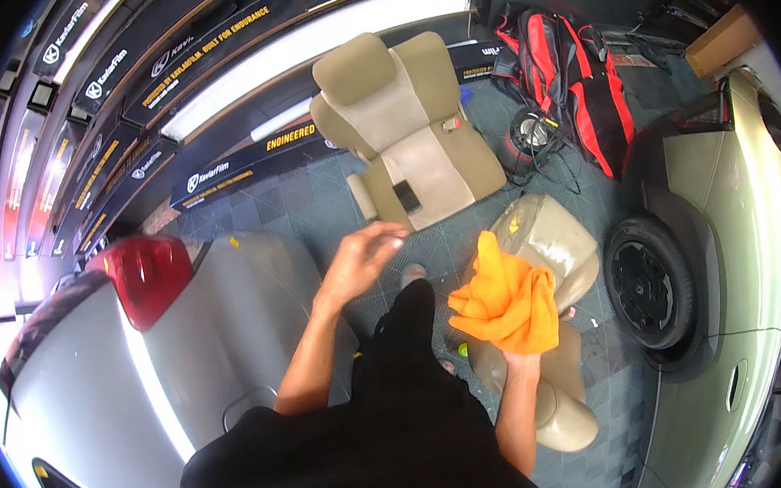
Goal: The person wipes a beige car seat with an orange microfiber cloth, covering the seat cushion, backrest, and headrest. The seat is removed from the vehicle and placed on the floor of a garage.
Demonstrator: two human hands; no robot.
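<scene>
My right hand (521, 357) holds a crumpled orange cloth (508, 295), which hides most of its fingers. The cloth hangs over a beige car seat (549, 231) that lies on the floor to the right. My left hand (364, 258) is raised in front of me with nothing in it, its fingers loosely bent and apart. Beyond that hand stands a second car seat (400, 116), beige and olive, with a flat black phone-like object (406, 196) on its cushion.
A silver car (171, 355) with a red tail light is close on my left. On the right stands a pale green car (721, 362). A red and black bag (573, 84) and a round corded device (534, 134) lie at the back. Long black boxes (250, 164) fill the left side.
</scene>
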